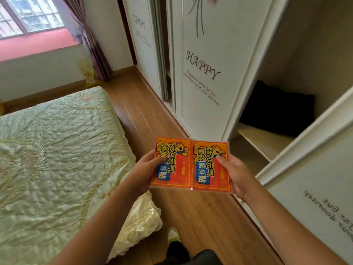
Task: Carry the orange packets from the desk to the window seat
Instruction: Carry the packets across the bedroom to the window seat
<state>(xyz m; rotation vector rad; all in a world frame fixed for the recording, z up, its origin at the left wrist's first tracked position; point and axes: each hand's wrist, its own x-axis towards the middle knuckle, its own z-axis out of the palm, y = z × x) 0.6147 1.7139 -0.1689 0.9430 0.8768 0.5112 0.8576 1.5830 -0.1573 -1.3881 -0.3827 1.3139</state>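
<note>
Two orange packets with blue and yellow print are held side by side in front of me over the wooden floor. My left hand [146,170] grips the left orange packet [176,169] by its left edge, thumb on top. My right hand [236,174] grips the right orange packet [208,180] by its right edge. The packets touch along their inner edges. The pink window seat [36,44] lies far ahead at the upper left, under the window. The desk is out of view.
A bed [57,150] with a pale green quilt fills the left side. A white wardrobe [206,54] with sliding doors runs along the right, one section open with a dark bundle [277,109] inside. A strip of wooden floor [139,104] leads to the window. A purple curtain [89,39] hangs beside it.
</note>
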